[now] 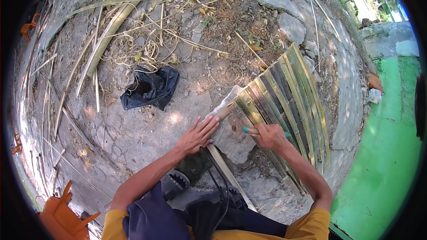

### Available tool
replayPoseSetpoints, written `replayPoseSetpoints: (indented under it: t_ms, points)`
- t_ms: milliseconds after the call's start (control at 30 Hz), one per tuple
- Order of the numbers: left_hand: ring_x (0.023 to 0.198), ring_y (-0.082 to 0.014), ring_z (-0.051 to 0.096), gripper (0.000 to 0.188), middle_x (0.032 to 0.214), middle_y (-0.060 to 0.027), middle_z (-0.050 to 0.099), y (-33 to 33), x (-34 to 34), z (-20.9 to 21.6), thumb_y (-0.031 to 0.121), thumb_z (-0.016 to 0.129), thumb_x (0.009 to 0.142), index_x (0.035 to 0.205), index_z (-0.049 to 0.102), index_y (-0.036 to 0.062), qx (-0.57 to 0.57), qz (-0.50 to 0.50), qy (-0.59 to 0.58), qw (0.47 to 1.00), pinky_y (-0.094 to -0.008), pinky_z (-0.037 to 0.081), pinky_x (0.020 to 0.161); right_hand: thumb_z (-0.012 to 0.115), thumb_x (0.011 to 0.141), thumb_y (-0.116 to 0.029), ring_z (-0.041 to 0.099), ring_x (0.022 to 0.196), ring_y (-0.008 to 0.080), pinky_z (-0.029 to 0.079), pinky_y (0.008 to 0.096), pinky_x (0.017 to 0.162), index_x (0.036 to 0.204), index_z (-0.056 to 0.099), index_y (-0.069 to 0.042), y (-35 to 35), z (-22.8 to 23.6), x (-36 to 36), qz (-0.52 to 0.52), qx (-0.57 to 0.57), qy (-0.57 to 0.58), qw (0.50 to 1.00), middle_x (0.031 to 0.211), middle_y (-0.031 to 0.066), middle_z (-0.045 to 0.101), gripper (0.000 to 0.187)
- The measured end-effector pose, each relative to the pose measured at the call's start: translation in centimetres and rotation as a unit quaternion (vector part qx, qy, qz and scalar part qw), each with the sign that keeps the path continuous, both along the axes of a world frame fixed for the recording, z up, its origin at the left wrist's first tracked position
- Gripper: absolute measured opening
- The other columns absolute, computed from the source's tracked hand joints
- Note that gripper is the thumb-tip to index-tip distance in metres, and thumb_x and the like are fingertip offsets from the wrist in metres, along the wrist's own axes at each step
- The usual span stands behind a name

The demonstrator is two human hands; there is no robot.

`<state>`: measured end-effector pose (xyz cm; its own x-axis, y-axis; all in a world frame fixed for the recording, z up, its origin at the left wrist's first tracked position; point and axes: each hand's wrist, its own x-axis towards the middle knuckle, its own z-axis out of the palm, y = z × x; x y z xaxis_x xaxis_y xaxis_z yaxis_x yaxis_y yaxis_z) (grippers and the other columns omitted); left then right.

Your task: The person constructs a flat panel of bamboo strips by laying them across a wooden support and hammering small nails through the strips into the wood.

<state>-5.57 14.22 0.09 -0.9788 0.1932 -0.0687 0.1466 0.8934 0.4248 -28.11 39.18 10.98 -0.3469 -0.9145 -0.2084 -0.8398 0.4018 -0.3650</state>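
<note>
My left hand (201,135) lies with its fingers stretched out across a brownish bamboo or wooden length (225,112), near a pale stone slab. From beneath that hand a pale split bamboo strip (231,175) runs down between my legs. My right hand (269,137) is closed round a short tool with a teal end (246,130); more teal shows on its other side, and the tool's working part cannot be made out. Under and beside this hand is a panel of green and yellow bamboo slats (289,93), laid side by side and fanned out.
A crumpled black plastic bag (151,90) sits on the ground ahead to the left. Beyond it are curled shavings (153,49) and long bamboo lengths (116,24). An orange plastic chair (66,215) stands at the lower left. A green-painted surface (378,155) lies to the right.
</note>
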Motion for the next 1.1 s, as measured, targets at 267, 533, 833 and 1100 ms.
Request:
replayPoseSetpoints:
  t_ms: [267,533,833,1100]
  points:
    - [0.162,-0.0276,0.016,0.072,0.175,-0.0077,0.018,0.1,-0.6,0.2,0.039,0.051,0.105,0.166,0.028,0.0075,0.035,0.005,-0.012,0.999,-0.0524,0.015,0.130,0.075,0.088,-0.020,0.067,0.060,0.0350,0.054,0.0473,0.055,0.095,0.058,-0.008,1.0,-1.4,-1.9,0.001,-0.023,0.028,0.999,0.078,0.0107,0.066,0.022]
    - [0.162,-0.0270,0.015,0.071,0.176,-0.0070,0.018,0.1,0.2,0.4,0.038,0.050,0.106,0.166,0.027,0.0084,0.049,0.007,-0.024,0.998,-0.0519,0.016,0.130,0.078,0.078,-0.016,0.070,0.073,0.0252,0.055,0.0392,0.058,0.095,0.059,-0.010,0.2,1.4,0.0,0.094,-0.088,0.008,0.992,0.083,0.0044,0.063,0.026]
    - [0.162,-0.0269,0.015,0.071,0.176,-0.0068,0.019,0.2,-0.8,-0.1,0.036,0.051,0.104,0.166,0.028,0.0091,0.019,0.002,-0.011,1.000,-0.0524,0.015,0.130,0.077,0.084,-0.020,0.069,0.065,0.0287,0.053,0.0424,0.055,0.096,0.059,-0.009,1.4,-2.6,-2.4,-0.012,0.012,0.046,0.999,0.078,0.0075,0.065,0.024]
    - [0.163,-0.0269,0.014,0.071,0.176,-0.0072,0.017,0.3,0.2,0.3,0.037,0.048,0.106,0.166,0.026,0.0082,0.059,0.008,-0.023,0.998,-0.0515,0.013,0.131,0.072,0.091,-0.023,0.067,0.059,0.0333,0.053,0.0447,0.054,0.099,0.061,-0.007,0.4,-0.3,-0.5,0.025,-0.117,-0.034,0.992,0.077,0.0129,0.067,0.021]
